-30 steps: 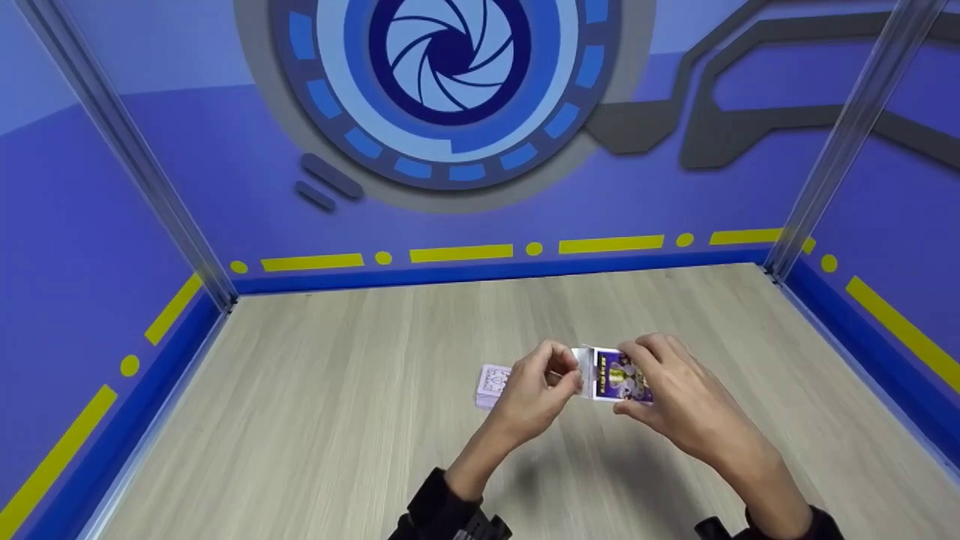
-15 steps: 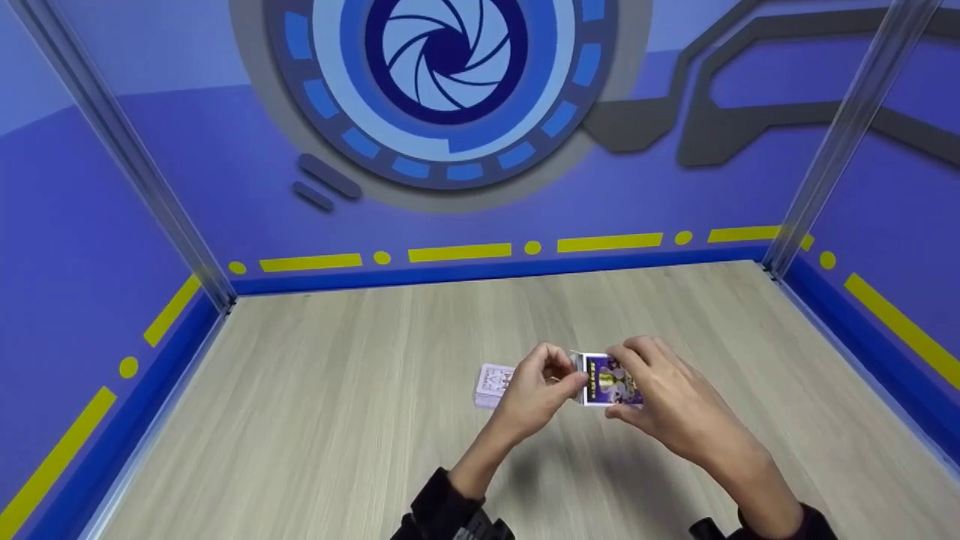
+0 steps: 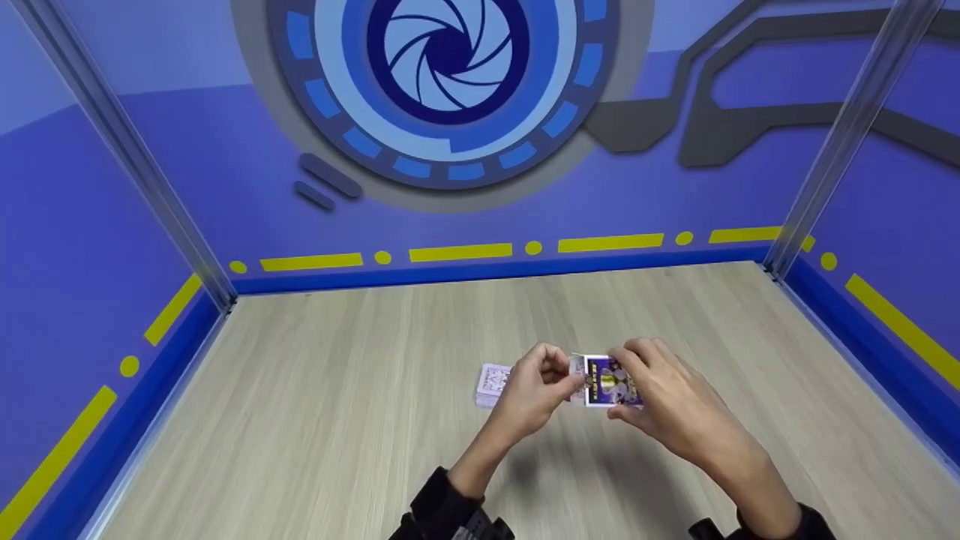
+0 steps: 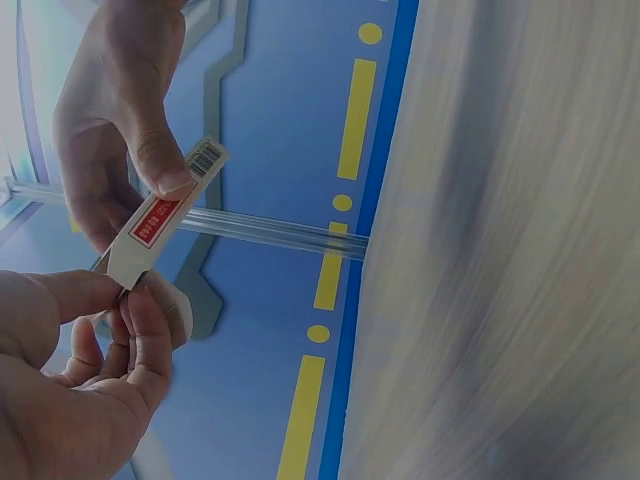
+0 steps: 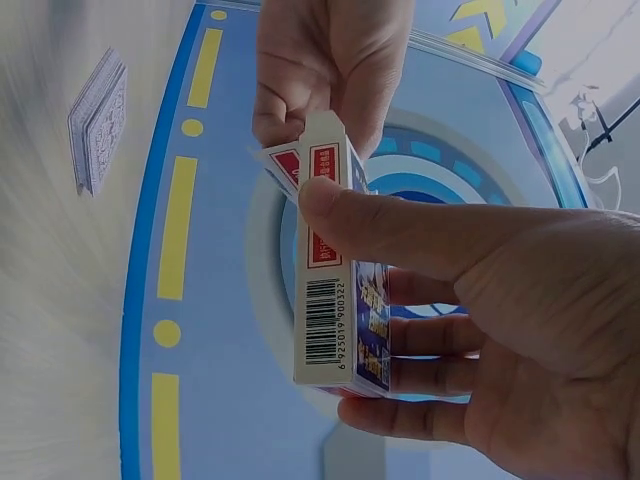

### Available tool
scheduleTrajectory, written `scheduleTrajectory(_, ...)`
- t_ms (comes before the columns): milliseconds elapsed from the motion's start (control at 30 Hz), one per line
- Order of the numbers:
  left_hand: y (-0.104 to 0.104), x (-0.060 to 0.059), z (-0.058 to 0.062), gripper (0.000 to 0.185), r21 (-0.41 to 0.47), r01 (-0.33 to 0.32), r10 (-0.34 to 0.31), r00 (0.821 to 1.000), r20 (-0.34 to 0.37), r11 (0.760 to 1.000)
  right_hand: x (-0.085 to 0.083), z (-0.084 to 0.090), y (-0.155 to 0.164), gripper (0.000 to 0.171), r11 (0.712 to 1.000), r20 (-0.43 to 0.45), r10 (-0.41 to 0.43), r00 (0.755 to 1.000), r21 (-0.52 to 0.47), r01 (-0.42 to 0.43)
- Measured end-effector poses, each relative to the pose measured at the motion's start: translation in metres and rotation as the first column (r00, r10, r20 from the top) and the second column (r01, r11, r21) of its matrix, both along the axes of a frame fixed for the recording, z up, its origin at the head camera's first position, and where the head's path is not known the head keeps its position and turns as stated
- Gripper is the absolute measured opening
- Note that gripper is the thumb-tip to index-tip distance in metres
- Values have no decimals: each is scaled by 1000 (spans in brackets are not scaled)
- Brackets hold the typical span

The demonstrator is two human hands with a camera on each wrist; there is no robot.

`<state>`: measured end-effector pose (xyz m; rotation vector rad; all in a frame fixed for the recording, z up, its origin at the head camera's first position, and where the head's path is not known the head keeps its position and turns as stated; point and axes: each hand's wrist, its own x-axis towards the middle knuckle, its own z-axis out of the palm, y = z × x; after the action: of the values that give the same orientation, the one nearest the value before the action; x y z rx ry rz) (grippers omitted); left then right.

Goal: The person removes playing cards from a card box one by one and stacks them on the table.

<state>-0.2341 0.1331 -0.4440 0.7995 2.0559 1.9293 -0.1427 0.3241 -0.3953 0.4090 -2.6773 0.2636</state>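
Observation:
A small purple-and-white playing card box [image 3: 611, 381] is held above the table, its long side level. My right hand [image 3: 671, 397] grips its right part; in the right wrist view the thumb lies along the white narrow side with the barcode [image 5: 323, 322]. My left hand [image 3: 536, 394] pinches at the box's open left end, where a pale flap-like piece [image 3: 577, 379] shows. What exactly lies between those fingertips is partly hidden. In the right wrist view a white piece with red print [image 5: 285, 165] juts out beside that end. A deck of playing cards [image 3: 491, 384] lies behind the left hand.
The wood-grain table [image 3: 360, 390] spreads around the hands. Blue printed panels [image 3: 480, 225] enclose it at the back and both sides, with metal posts [image 3: 142, 150] at the corners.
Both hands stay together at the box. The right hand has shifted slightly left with it, bringing the box's open end nearer the left fingertips. The deck has not moved.

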Motion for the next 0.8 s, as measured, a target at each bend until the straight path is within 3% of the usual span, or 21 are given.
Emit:
scheduleTrajectory(267,-6,0,7,24,-15,-58,58,998,-38,998,0,0,4,69,1000,19,-21,1000,-16,22)
scheduleTrajectory(433,-8,2,12,38,-33,-78,72,987,-143,996,-2,-3,7,68,999,30,-15,999,-40,16)
scheduleTrajectory(633,-18,-2,17,41,-150,-112,49,928,-370,982,-4,-6,10,68,998,42,-14,999,-55,16)
scheduleTrajectory(733,-25,-5,21,46,-278,-124,-16,892,-451,952,-4,-6,10,67,999,46,-11,999,-50,13)
scheduleTrajectory(800,-29,-6,23,45,-372,-137,-69,868,-491,918,-5,-6,10,67,999,49,-10,999,-43,12)
